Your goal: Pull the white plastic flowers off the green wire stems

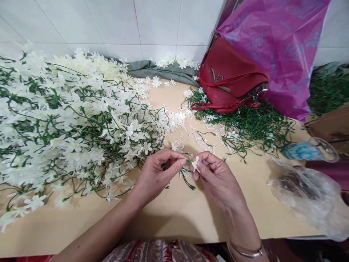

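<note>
My left hand [163, 171] pinches a green plastic stem [187, 178] between thumb and forefinger, near the table's front. The stem's curved lower part hangs below my fingers. Just to the right, my right hand [214, 174] grips a white artificial flower [195, 163] between thumb and fingers. Flower and stem tip meet in the small gap between the hands; whether they are joined I cannot tell. A large heap of white artificial flowers on green stems [73, 145] lies left of my left hand. Loose white pins [191, 133] are scattered just beyond my fingertips.
A red handbag [231, 80] rests on a pile of green stems [253, 127] at the back right, against a purple plastic bag [289, 47]. A clear plastic bag [313, 196] and a plastic cup [302, 151] lie at the right. Grey cloth [163, 71] runs along the tiled wall.
</note>
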The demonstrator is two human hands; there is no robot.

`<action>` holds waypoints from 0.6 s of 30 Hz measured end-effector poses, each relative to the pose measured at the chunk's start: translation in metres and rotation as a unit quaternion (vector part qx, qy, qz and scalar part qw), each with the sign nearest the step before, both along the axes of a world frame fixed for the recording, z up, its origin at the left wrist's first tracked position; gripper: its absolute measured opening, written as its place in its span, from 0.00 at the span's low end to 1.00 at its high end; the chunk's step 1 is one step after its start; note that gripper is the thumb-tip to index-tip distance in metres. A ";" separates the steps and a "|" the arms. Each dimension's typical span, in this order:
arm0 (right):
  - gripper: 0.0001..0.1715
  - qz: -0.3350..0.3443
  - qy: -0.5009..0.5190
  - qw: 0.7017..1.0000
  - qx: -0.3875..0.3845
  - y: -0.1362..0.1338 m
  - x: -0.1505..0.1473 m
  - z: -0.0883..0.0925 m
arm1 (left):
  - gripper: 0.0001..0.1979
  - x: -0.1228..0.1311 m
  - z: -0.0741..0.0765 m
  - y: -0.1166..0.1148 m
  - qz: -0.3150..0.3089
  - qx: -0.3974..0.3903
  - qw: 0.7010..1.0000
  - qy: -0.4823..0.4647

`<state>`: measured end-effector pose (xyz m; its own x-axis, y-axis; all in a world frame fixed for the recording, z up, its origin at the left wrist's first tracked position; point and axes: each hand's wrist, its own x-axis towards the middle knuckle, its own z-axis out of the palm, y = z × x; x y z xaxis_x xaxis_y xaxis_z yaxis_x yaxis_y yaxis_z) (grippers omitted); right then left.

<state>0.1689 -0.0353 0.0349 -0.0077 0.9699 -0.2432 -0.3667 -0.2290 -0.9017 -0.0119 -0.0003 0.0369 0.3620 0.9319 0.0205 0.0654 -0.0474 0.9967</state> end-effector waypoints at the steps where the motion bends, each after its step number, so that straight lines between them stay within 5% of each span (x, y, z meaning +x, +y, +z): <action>1: 0.17 0.004 -0.004 1.000 -0.002 0.000 0.000 0.000 | 0.08 0.000 0.000 0.000 -0.001 0.002 1.000 0.003; 11: 0.19 0.043 0.002 0.999 -0.023 0.001 0.002 -0.003 | 0.08 -0.004 -0.005 0.001 -0.040 0.109 0.989 0.088; 18: 0.20 0.046 0.004 0.998 -0.035 0.002 0.000 -0.007 | 0.10 0.000 -0.023 -0.001 -0.066 0.009 0.997 0.038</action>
<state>0.1693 -0.0331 0.0279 -0.0984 0.9457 -0.3098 -0.3482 -0.3243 -0.8795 -0.0118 -0.0012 0.0141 0.4833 0.8754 0.0050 0.1329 -0.0791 0.9880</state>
